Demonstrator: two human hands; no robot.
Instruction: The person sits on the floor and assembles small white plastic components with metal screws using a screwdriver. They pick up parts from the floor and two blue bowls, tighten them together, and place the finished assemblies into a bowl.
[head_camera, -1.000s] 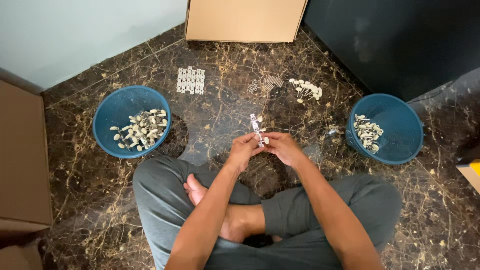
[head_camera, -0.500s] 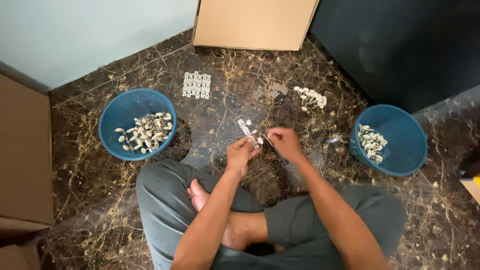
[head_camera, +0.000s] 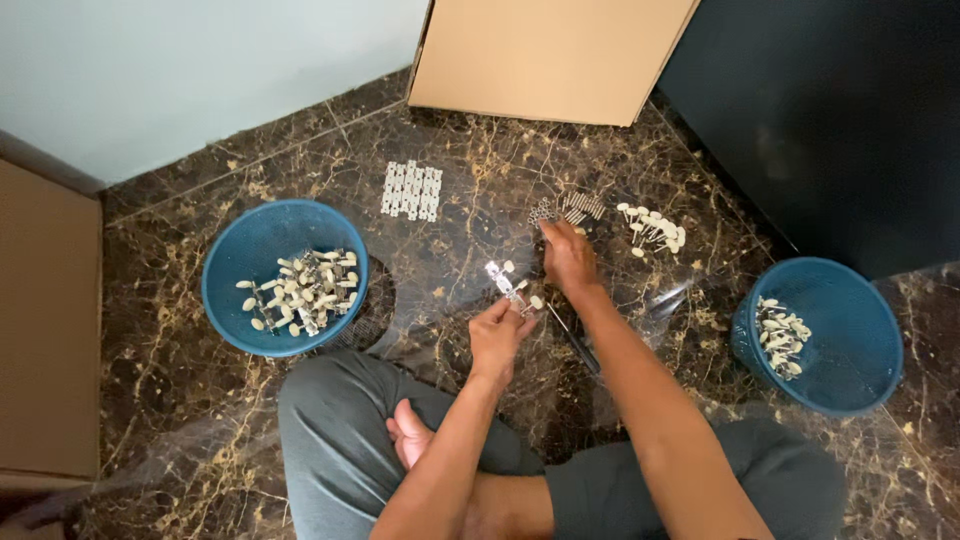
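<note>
While half a second ago both hands were close together, now the right hand (head_camera: 568, 256) has reached forward to the small pile of metal pieces (head_camera: 568, 208) on the floor, fingers bent over it. The left hand (head_camera: 500, 335) pinches a small metal clip with pale knobs (head_camera: 508, 281). A plain brown cardboard box (head_camera: 548, 55) stands against the wall, beyond a flat white strip sheet (head_camera: 411, 190).

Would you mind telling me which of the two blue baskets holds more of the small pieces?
The blue basket on the person's left, near the pale wall; pieces cover much of its bottom, while the basket on the right has only a small cluster at one side.
</note>
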